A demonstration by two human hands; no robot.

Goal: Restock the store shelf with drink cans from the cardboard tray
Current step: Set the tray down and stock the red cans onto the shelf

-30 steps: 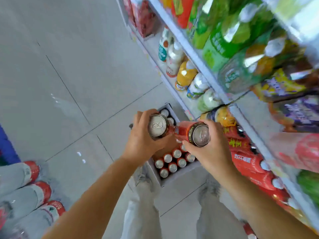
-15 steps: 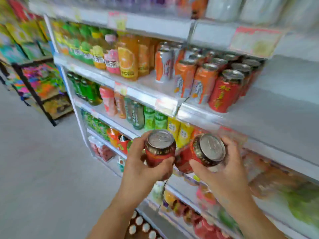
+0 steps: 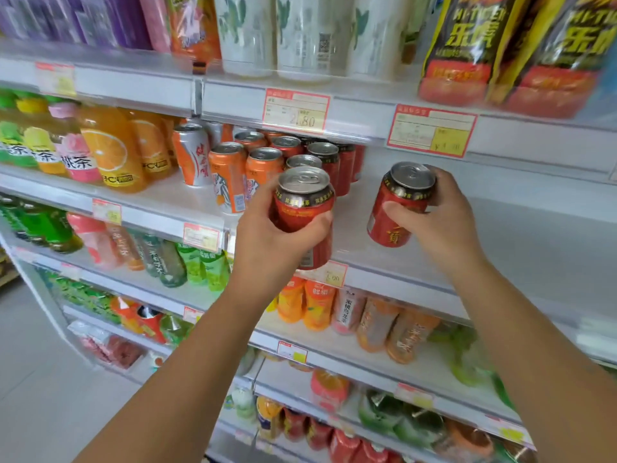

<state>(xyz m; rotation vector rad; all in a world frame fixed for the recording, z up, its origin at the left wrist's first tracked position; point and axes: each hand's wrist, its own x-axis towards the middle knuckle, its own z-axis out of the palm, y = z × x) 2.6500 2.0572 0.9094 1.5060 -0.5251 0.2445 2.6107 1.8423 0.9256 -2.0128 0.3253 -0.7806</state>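
Note:
My left hand [image 3: 270,242] grips a red drink can [image 3: 305,208] upright at the front edge of the white shelf [image 3: 500,242], just in front of a row of matching red cans [image 3: 330,162]. My right hand [image 3: 440,218] holds a second red can [image 3: 397,208], slightly tilted, over the bare right stretch of that same shelf. Whether its base touches the shelf I cannot tell. The cardboard tray is out of view.
Orange cans [image 3: 230,175] and orange juice bottles [image 3: 113,148] stand left of the red row. Price tags [image 3: 295,110] hang on the shelf above, which carries tall bottles [image 3: 300,31] and snack bags [image 3: 467,45]. Lower shelves hold bottled drinks [image 3: 377,322].
The view has swung up from the tray on the floor to the shelf. Both hands have risen with their cans and spread apart, the right one reaching over the bare shelf.

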